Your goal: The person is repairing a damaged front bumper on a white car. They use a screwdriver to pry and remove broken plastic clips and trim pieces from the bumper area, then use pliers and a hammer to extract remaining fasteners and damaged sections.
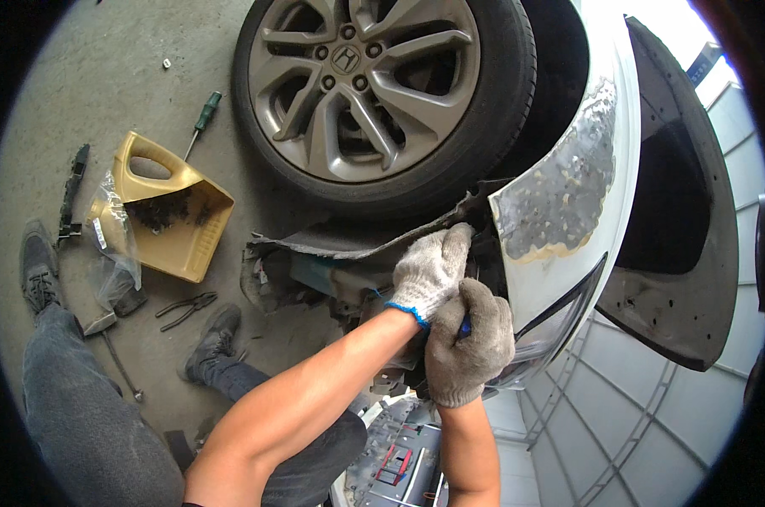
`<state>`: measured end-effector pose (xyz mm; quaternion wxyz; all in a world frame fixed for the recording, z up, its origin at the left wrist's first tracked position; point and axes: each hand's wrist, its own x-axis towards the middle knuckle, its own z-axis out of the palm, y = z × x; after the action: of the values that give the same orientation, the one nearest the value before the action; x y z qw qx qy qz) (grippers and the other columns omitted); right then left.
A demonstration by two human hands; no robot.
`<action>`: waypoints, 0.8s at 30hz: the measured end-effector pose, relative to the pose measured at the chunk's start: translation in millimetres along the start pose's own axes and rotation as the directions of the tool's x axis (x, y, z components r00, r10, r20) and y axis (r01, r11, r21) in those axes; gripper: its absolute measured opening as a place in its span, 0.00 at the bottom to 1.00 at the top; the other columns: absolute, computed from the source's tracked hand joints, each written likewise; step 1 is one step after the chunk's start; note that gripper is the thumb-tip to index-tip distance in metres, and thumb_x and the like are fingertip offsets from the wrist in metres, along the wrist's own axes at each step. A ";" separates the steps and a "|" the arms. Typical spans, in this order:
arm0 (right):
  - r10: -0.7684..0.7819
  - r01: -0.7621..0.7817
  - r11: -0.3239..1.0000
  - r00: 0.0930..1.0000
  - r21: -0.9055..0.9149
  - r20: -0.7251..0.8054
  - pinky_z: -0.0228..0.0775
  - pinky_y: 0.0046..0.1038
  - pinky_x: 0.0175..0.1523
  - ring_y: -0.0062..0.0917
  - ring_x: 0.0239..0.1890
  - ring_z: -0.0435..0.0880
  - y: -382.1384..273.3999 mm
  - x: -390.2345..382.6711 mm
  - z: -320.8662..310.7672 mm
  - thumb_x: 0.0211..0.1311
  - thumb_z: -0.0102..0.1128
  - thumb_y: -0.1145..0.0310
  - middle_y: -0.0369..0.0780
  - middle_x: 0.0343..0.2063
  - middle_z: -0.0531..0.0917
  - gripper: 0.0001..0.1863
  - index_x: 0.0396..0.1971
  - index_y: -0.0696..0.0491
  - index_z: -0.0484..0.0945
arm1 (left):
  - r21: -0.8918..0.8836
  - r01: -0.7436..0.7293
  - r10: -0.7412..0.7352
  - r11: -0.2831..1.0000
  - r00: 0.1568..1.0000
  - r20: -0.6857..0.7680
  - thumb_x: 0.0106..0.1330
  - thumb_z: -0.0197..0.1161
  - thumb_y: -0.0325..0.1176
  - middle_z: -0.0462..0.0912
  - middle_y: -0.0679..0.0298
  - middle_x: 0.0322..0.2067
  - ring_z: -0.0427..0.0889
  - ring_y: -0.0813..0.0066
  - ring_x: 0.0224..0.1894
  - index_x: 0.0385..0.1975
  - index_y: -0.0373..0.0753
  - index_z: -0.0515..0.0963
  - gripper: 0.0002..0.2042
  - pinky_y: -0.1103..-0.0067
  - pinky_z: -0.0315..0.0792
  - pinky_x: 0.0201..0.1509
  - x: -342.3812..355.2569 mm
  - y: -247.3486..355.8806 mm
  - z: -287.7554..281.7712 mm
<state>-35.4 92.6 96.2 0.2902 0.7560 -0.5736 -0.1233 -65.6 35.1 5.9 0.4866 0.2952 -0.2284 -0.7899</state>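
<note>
My left hand (pixel 433 269), in a whitish knit glove with a blue cuff, is closed at the edge of the grey wheel arch liner (pixel 348 241), where it meets the fender. Just below it, my right hand (pixel 469 345) in a dirtier grey glove is wrapped round a blue-handled tool (pixel 465 326). Only a bit of the blue shows; its tip is hidden. Both hands are beside the white fender (pixel 560 186), which has a bare sanded patch with yellowish filler. Above the liner stands the wheel (pixel 348 93) with its silver rim.
A cut-open gold jug (pixel 188 245) sits on the floor at left, with a green-handled screwdriver (pixel 205 118), pliers (pixel 186 310), a hammer (pixel 116 355) and a black plastic strip (pixel 73 194) around it. The headlight (pixel 560 325) and raised hood (pixel 678 211) are at right.
</note>
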 end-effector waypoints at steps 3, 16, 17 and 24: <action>0.033 -0.030 0.998 0.998 0.053 -0.061 0.71 0.37 0.31 0.38 0.26 0.79 1.4 -2.6 6.4 0.52 0.66 0.73 0.44 0.26 0.81 0.14 0.41 0.55 0.81 | 0.003 0.039 -0.039 0.999 0.999 0.030 0.73 0.41 0.56 0.83 0.50 0.39 0.78 0.43 0.46 0.36 0.42 0.81 0.26 0.56 0.71 0.50 0.6 2.9 -2.1; 0.097 -0.078 0.982 0.990 0.172 -0.100 0.71 0.34 0.29 0.37 0.23 0.78 -4.6 1.5 -0.5 0.52 0.63 0.75 0.43 0.25 0.81 0.10 0.36 0.56 0.82 | -0.004 0.040 -0.040 0.999 0.999 -0.015 0.73 0.41 0.55 0.83 0.49 0.42 0.78 0.42 0.48 0.40 0.42 0.81 0.25 0.56 0.70 0.52 -4.7 9.5 -5.5; 0.080 -0.066 0.986 0.993 0.151 -0.091 0.71 0.34 0.29 0.37 0.23 0.78 -3.8 3.0 -1.1 0.52 0.63 0.75 0.43 0.24 0.81 0.10 0.36 0.55 0.82 | -0.009 0.064 -0.064 0.998 0.998 -0.020 0.73 0.41 0.55 0.83 0.49 0.42 0.78 0.42 0.48 0.40 0.43 0.81 0.25 0.56 0.70 0.52 -5.6 9.7 -4.2; 0.101 -0.101 0.995 0.995 -0.008 -0.019 0.71 0.34 0.34 0.37 0.27 0.78 -12.1 -4.8 -1.1 0.55 0.62 0.77 0.45 0.27 0.81 0.10 0.39 0.57 0.82 | -0.054 0.095 -0.092 0.994 0.994 0.051 0.72 0.42 0.57 0.82 0.49 0.43 0.78 0.43 0.49 0.39 0.43 0.82 0.26 0.57 0.71 0.53 -1.9 5.9 -3.6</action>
<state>-26.7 99.5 89.3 0.3047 0.7258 -0.6078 -0.1041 -58.7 34.1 7.6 0.4514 0.2726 -0.2037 -0.8249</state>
